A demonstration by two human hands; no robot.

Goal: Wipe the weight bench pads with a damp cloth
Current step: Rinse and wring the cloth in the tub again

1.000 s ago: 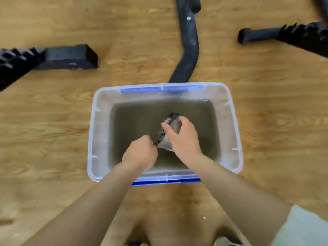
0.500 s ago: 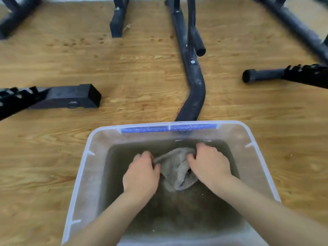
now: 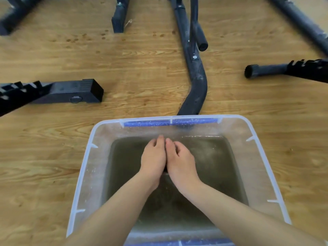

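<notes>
A clear plastic tub (image 3: 88, 162) with blue handles sits on the wood floor right below me, holding murky water (image 3: 214, 166). My left hand (image 3: 153, 160) and my right hand (image 3: 182, 163) are pressed side by side in the water near the tub's far wall, fingers curled down. The grey cloth is squeezed beneath and between them. Only a dark sliver of the cloth (image 3: 166, 173) shows at the wrists. No bench pad is in view.
Black metal bench frame parts lie on the floor beyond the tub: a curved tube (image 3: 197, 86) running up to the tub's far rim, a square-ended foot (image 3: 76, 93) at left, a round-ended bar (image 3: 266, 70) at right, another foot (image 3: 118, 22) at the top.
The hands were apart, stretching the grey cloth over the water. They have closed together over it and pushed down, hiding it. My view has tilted forward, showing more floor.
</notes>
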